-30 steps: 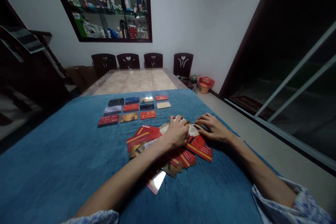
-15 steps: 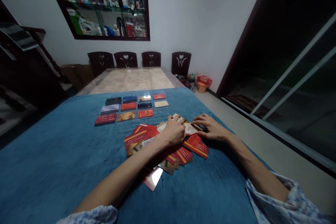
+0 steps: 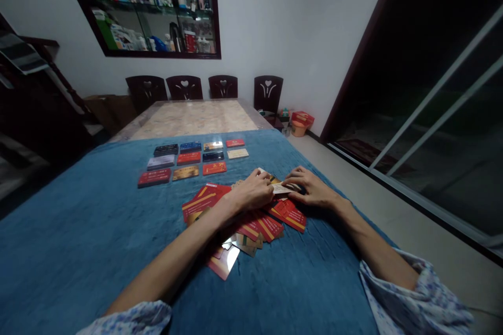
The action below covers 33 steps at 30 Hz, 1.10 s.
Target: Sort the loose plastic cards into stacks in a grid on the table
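A spread heap of plastic-looking cards lies on the blue cloth, with red cards (image 3: 271,225) and gold-brown ones (image 3: 247,244) overlapping. At its far right edge, my left hand (image 3: 255,190) is closed, fingers curled on the left end of a pale card (image 3: 280,189). My right hand (image 3: 310,187) pinches the card's other end between thumb and fingers, with darker card edges showing under them. The left forearm hides part of the heap. A shiny pinkish card (image 3: 225,263) lies at the near edge of the heap.
Beyond the heap, neat card stacks stand in rows, including a dark red stack (image 3: 154,177), a gold stack (image 3: 186,172) and a cream one (image 3: 238,154). The blue cloth (image 3: 98,230) covers the table's near part. Chairs (image 3: 268,93) line the far end.
The view has shifted slightly, so everything sits a little further left. Both hands stay at the pale card; the pale card under my left fingers shows less now.
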Tool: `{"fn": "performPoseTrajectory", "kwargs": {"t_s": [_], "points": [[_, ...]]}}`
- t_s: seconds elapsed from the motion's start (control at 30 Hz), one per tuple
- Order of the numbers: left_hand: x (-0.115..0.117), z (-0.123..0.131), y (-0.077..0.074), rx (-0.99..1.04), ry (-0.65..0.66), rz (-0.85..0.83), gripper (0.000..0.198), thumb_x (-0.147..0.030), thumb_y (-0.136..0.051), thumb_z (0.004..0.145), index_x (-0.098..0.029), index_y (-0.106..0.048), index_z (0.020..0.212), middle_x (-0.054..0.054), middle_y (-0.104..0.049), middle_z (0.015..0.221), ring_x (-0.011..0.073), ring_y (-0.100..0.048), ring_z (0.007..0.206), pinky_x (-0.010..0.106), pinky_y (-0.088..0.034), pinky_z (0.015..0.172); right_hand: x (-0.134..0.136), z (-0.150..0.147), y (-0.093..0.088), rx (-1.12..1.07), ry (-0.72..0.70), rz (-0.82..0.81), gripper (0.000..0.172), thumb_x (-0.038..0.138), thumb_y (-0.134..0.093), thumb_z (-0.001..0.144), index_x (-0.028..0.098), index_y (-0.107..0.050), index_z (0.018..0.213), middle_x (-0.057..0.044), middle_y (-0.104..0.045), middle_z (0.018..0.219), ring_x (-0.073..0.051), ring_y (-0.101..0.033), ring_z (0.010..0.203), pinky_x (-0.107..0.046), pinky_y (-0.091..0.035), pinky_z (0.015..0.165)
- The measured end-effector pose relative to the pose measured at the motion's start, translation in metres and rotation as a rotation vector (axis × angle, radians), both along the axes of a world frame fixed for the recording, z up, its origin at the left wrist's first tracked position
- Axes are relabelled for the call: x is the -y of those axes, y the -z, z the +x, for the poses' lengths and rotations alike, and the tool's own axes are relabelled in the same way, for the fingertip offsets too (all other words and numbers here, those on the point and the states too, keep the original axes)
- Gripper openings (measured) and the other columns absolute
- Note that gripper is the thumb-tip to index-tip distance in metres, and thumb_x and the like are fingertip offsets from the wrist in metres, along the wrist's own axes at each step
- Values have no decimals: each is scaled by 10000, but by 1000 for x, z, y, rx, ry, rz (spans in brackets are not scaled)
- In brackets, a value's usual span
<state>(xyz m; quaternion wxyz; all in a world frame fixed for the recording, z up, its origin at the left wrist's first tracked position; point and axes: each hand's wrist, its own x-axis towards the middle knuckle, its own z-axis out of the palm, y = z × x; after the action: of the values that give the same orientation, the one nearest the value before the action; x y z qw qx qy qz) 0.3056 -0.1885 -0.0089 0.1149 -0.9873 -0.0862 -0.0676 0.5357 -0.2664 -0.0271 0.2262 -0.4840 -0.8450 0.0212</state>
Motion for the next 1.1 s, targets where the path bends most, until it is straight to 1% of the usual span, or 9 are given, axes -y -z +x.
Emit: {"fn": "performPoseTrajectory", "kwargs": {"t_s": [0.1,0.23,0.33,0.43,0.6,0.7,0.8,0.97,1.1], "points": [[-3,-2,-2,15,11,0,234,-201,-520,970,-133,-685,819,105,-722,878,223,-583,967,365,-364,844,-1,-1,0,-28,-17,35,251,201,-597,850,211,-757,1043,-85,-737,979,-244,-576,954,-437,-471,890],[-6,-3,-2,76,21,-5,164,-199,-540,968,-137,-666,884,99,-708,908,212,-585,951,344,-370,816,-4,-2,2,-72,-35,105,255,150,-541,864,211,-758,981,-79,-742,920,-228,-589,885,-426,-490,850],[-8,-3,-2,120,4,-16,150,-184,-516,977,-140,-648,923,99,-697,934,205,-584,941,341,-377,823,-4,-3,5,-119,-3,148,238,159,-536,883,207,-756,961,-82,-729,877,-228,-590,864,-408,-511,805],[-7,-5,-5,149,-39,-45,152,-156,-483,981,-139,-633,965,100,-692,935,207,-580,940,349,-380,844,-3,-4,7,-162,45,166,245,160,-532,886,202,-749,991,-85,-702,842,-230,-593,858,-390,-526,767],[-7,-9,-8,159,-104,-131,180,-169,-475,976,-148,-620,1080,96,-709,1027,222,-577,979,364,-380,872,-4,-8,10,-207,82,137,277,147,-553,862,208,-715,1079,-74,-684,876,-213,-614,858,-353,-533,754],[-9,-10,-4,178,-134,-160,236,-187,-483,963,-156,-600,1166,100,-703,1082,235,-577,1000,372,-388,870,-5,-10,12,-206,105,123,293,157,-583,847,208,-690,1115,-74,-676,893,-209,-623,848,-344,-527,767],[-12,-10,0,211,-155,-158,315,-177,-466,956,-170,-558,1257,100,-695,1079,242,-573,1014,373,-391,872,-6,-12,14,-190,148,116,330,162,-599,831,216,-657,1152,-71,-664,922,-205,-626,829,-341,-518,784],[-12,-10,2,202,-186,-161,328,-127,-460,930,-198,-564,1233,87,-686,1034,242,-568,1006,372,-393,866,-8,-13,21,-172,225,115,340,159,-582,823,233,-618,1153,-56,-651,912,-203,-619,820,-323,-499,780],[-8,-10,1,195,-233,-150,352,-129,-486,905,-195,-539,1247,103,-665,1076,254,-560,1035,387,-396,880,-10,-13,26,-173,243,119,325,182,-564,841,218,-611,1160,-64,-661,919,-201,-613,802,-324,-493,771]]}}
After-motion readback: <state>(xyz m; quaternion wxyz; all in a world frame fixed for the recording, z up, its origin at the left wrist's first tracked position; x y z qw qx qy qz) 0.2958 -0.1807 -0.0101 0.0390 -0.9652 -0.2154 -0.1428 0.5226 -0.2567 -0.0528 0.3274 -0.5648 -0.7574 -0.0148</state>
